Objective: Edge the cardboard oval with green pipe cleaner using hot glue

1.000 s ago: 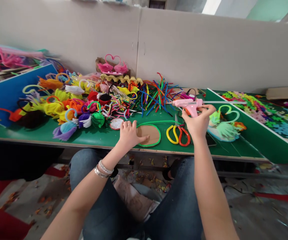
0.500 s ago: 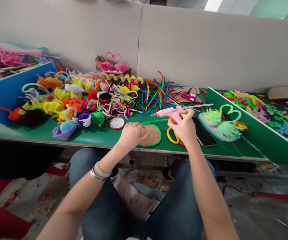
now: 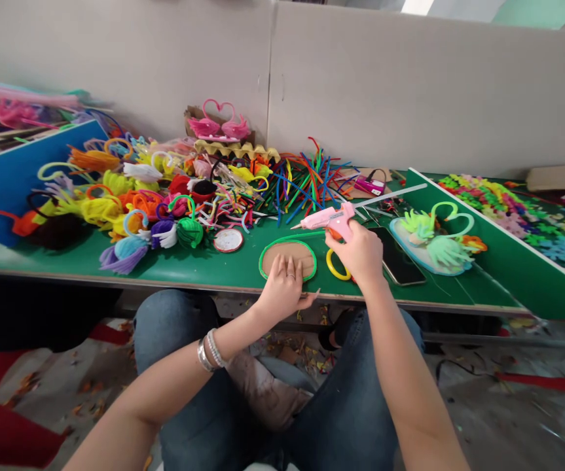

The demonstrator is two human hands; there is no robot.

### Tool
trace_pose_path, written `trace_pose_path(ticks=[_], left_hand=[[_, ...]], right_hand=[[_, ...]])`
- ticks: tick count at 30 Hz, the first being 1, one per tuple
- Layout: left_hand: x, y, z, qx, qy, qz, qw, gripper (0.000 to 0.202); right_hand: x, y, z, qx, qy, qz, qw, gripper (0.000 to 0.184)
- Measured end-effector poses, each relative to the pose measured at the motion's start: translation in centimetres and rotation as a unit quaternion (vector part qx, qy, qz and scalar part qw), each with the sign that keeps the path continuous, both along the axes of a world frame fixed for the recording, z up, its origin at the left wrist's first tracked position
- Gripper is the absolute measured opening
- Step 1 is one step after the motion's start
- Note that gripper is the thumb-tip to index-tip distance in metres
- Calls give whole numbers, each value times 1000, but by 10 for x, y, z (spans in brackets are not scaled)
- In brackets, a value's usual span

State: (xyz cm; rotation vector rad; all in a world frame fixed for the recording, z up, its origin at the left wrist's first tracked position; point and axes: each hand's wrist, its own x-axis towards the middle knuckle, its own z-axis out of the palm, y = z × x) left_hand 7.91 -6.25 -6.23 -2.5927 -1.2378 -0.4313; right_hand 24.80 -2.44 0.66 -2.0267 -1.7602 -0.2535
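Observation:
My right hand [image 3: 357,252] is closed round a pink glue gun [image 3: 328,219], its nozzle pointing left just above the far rim of a cardboard oval edged with green pipe cleaner [image 3: 282,252]. A glue stick juts out of the gun's back to the right. My left hand [image 3: 285,288] lies flat, fingers spread, on the near part of that oval at the front edge of the green table [image 3: 188,273]. Bracelets circle my left wrist.
Yellow-handled scissors [image 3: 334,267] and a dark phone [image 3: 397,261] lie right of the oval. A pile of pipe-cleaner figures [image 3: 139,199] and loose sticks [image 3: 302,180] fills the left and back. A finished swan piece [image 3: 434,242] sits at the right. A small round disc [image 3: 228,240] lies left.
My right hand brought the glue gun from the right down to the oval's far rim. My left hand shifted from the oval's left side to its near edge and flattened out.

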Motion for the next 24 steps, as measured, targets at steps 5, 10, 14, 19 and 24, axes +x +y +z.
trace_pose_path(ticks=[5,10,14,19,24], left_hand=[[2,1,1,-9,-7,2,1000,67],[3,5,-2,-24,-6,7,1000,66],[4,6,-2,-35,0,12,999,67],[6,4,-1,-43,2,29,999,66],[6,3,-4,-43,-5,31,999,63]], right_hand=[[-5,1,-5,-51,-2,37,998,39],[-4,4,-12,-50,1,81,996,50],[-7,5,-13,-60,-24,82,995,39],[-12,4,-12,-87,-60,82,991,39],[-17,3,-12,-91,-69,88,990,37]])
